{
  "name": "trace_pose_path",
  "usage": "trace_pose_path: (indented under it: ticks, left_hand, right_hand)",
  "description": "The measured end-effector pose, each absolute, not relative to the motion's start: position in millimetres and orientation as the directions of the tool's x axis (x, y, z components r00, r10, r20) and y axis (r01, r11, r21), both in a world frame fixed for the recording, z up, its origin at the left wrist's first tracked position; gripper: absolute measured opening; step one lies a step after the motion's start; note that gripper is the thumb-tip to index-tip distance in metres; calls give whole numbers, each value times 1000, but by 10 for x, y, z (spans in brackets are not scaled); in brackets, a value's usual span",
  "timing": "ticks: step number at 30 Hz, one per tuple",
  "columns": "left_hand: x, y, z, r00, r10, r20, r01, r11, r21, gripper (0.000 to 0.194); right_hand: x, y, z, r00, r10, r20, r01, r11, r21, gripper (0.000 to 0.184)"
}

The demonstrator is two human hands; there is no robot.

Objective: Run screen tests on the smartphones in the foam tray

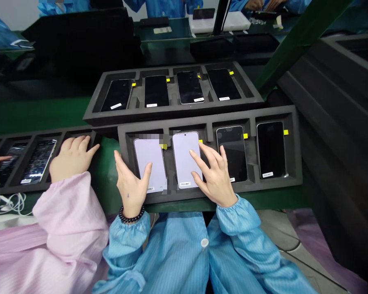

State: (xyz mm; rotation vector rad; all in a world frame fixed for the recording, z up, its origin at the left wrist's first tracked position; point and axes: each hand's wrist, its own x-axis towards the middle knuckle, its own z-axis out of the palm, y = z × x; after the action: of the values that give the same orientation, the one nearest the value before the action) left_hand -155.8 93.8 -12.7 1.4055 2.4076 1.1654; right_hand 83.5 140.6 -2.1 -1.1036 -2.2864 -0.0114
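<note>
A black foam tray lies in front of me with smartphones in its compartments. The leftmost smartphone and the smartphone beside it have lit, pale lilac screens. Farther right, a dark smartphone and another dark smartphone bear small white labels. My left hand is at the tray's left end, fingers apart, its thumb over the leftmost screen. Over the second lit phone, my right hand is spread, with its index fingertip at the screen; whether it touches, I cannot tell.
Behind stands another foam tray of dark phones with yellow tabs. At left, a co-worker's hand in a pink sleeve rests on a third tray. White cables lie nearby. Dark stacked trays rise at right.
</note>
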Motion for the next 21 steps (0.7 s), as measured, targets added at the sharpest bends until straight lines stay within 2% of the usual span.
trace_pose_path:
  ticks: [10, 15, 21]
  left_hand:
    - [-1568, 949, -109, -555, 797, 238, 680, 269, 683, 107]
    - [-1564, 926, -115, -541, 802, 255, 693, 253, 676, 91]
    - [-1570, 922, -92, -519, 811, 270, 695, 217, 686, 83]
  right_hand:
    - [834, 1396, -31, -472, 698, 539, 712, 662, -234, 59]
    - [833, 1393, -52, -465, 726, 506, 728, 639, -248, 50]
    - [839, 1407, -36, -438, 719, 540, 707, 646, -286, 61]
